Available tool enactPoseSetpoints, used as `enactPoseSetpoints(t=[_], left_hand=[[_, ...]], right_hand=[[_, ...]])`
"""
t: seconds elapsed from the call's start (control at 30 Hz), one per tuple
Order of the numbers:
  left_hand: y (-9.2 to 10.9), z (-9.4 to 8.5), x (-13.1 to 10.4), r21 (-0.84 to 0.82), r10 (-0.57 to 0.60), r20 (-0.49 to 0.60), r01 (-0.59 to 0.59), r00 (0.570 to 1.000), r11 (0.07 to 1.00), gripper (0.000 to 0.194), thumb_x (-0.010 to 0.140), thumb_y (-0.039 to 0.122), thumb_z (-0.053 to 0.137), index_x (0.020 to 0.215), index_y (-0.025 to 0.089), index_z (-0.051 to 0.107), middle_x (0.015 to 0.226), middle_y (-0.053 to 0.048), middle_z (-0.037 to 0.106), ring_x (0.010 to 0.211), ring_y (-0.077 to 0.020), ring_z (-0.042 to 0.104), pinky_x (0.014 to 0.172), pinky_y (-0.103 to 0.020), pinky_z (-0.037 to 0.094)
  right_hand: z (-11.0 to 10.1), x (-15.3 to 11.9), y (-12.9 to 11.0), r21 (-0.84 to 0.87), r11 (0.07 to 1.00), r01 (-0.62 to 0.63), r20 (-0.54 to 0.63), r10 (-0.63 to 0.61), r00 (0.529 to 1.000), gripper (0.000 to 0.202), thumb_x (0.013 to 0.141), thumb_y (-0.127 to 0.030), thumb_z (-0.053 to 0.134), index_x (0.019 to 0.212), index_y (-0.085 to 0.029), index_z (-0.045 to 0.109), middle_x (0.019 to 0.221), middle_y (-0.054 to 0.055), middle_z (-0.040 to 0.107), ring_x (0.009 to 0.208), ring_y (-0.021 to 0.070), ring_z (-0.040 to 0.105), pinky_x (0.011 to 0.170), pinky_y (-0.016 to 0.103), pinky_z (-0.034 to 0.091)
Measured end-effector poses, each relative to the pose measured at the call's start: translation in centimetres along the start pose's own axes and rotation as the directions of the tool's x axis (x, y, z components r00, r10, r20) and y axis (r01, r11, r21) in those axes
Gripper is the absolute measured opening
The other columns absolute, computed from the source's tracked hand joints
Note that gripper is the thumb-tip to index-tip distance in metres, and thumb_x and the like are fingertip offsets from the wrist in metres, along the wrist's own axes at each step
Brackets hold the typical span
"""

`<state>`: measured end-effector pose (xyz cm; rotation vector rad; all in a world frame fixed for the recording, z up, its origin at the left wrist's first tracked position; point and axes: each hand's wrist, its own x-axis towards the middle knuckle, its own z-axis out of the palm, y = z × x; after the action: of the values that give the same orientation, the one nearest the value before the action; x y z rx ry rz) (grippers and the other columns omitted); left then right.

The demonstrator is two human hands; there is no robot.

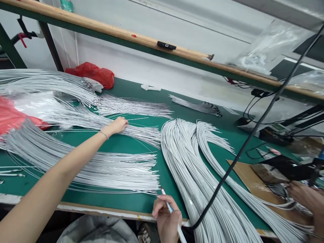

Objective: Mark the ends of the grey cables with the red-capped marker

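Note:
My left hand [117,125] reaches across the bench, its fingers curled down onto a thin bundle of grey-white wires [144,134]; the fingertips are partly hidden. My right hand [168,216], at the bench's front edge, grips a white marker pen [163,192] with a red tip pointing up and away. Just beyond the tip are the ends of a wide, fanned-out bundle of white wires [121,172]. Right of the pen, thick bent bundles of white cables [187,158] hang over the front edge.
More wire bundles [134,105] lie at the back, near a red plastic bag [93,74]. A black cable [243,148] crosses the view diagonally. At the right, another person's hand [303,197] works over cardboard [243,175]. Above runs a wooden-edged shelf [113,28].

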<state>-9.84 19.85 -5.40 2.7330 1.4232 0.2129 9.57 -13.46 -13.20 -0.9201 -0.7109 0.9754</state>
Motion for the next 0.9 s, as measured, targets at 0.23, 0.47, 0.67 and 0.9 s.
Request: enactPoseSetpoints(t=[0.23,0.47,0.67,0.9], left_hand=[[3.6,-2.3,-4.8,-0.102,0.074,0.189,-0.055,0.979,0.993,0.028,0.095,0.034,0.046,0.094,0.014,0.066,0.097,-0.011,0.066,0.090,-0.0218,0.060,0.077,-0.030,0.045],[6.4,-1.2,-10.2,-0.194,0.195,0.437,-0.120,0.878,0.974,0.020,0.087,0.034,0.055,0.084,0.016,0.063,0.088,-0.010,0.066,0.075,-0.0209,0.057,0.060,-0.027,0.036],[6.4,-2.0,-10.3,-0.332,0.293,0.413,-0.157,0.862,0.930,0.022,0.089,0.031,0.051,0.074,0.019,0.060,0.075,-0.004,0.063,0.067,-0.0169,0.053,0.061,-0.027,0.033],[5.7,-3.9,-10.5,-0.525,0.368,0.397,-0.121,0.841,0.843,0.034,0.095,0.042,0.038,0.080,0.017,0.056,0.073,-0.001,0.055,0.061,-0.0126,0.045,0.057,-0.023,0.036]], right_hand=[[0.1,-0.1,-0.4,-0.011,1.000,0.008,0.013,-0.008,1.000,0.051,0.084,-0.067,0.050,0.089,-0.020,0.068,0.048,-0.001,0.058,0.046,0.0108,0.045,0.047,0.021,0.036],[0.4,-0.1,-0.6,0.017,1.000,0.018,0.007,-0.019,1.000,0.041,0.087,-0.058,0.054,0.088,-0.020,0.069,0.048,-0.001,0.059,0.045,0.0096,0.045,0.046,0.020,0.035],[0.8,0.0,-0.9,0.027,0.999,0.021,-0.009,-0.021,1.000,0.039,0.086,-0.056,0.056,0.085,-0.019,0.069,0.047,-0.001,0.059,0.043,0.0096,0.046,0.044,0.020,0.035],[0.9,0.0,-1.2,-0.007,0.999,0.050,-0.025,-0.050,0.998,0.037,0.088,-0.052,0.055,0.085,-0.017,0.066,0.046,-0.001,0.056,0.042,0.0103,0.043,0.042,0.021,0.032]])
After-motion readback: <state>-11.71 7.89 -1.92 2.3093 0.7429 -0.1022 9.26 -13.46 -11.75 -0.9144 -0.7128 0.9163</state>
